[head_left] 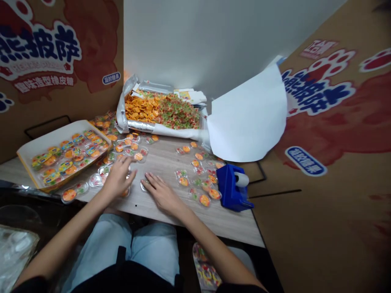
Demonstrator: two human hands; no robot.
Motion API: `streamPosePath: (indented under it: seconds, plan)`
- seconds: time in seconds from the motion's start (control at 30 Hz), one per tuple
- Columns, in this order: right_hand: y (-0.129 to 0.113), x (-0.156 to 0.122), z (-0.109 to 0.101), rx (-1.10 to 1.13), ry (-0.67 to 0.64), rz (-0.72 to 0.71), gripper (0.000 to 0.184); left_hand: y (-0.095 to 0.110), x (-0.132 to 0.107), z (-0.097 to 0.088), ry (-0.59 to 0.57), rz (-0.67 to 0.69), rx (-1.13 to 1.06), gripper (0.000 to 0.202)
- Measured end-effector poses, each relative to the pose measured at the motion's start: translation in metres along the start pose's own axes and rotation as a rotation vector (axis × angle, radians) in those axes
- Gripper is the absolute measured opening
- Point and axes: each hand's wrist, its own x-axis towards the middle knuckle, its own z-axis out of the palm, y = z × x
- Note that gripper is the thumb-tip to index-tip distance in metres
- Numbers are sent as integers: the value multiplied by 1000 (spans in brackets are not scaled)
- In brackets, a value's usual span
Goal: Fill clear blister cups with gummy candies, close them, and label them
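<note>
My left hand is above the left-centre of the table, fingers apart, nothing visibly gripped. It is among small clear blister packs with orange, red and green gummy candies; one such candy pack lies just beyond its fingertips. Flat on the tabletop, my right hand has its fingers stretched forward. Under its left fingertips the edge of a small clear plastic pack shows; the hand covers the rest. More candy packs are scattered to the right of it.
A shallow carton of labelled candy packs stands at the left. Behind, a lined box holds loose orange candies and red-green candies. A blue tape dispenser sits at the right, near a white sheet. Large printed cardboard boxes flank the table.
</note>
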Motion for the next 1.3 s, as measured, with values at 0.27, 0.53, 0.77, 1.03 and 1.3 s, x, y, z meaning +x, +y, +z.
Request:
streamPosePath:
  seconds: [0.27,0.53,0.77,1.03,1.3]
  plan:
    - [-11,-1,-8,60,-66,54,92,-61,163,10,-325,-125,345,32]
    - [-14,-3,-4,97,-18,92,97,-52,178,20,-301,-105,350,18]
    - [-16,-3,-10,106,-81,152,88,-35,254,-18,-157,-251,-28,28]
    - [-8,-3,-6,44,-75,197,91,-14,111,-54,-336,68,157,37]
    - [32,14,-7,-143,60,433,78,-16,-33,0,-402,-44,469,64]
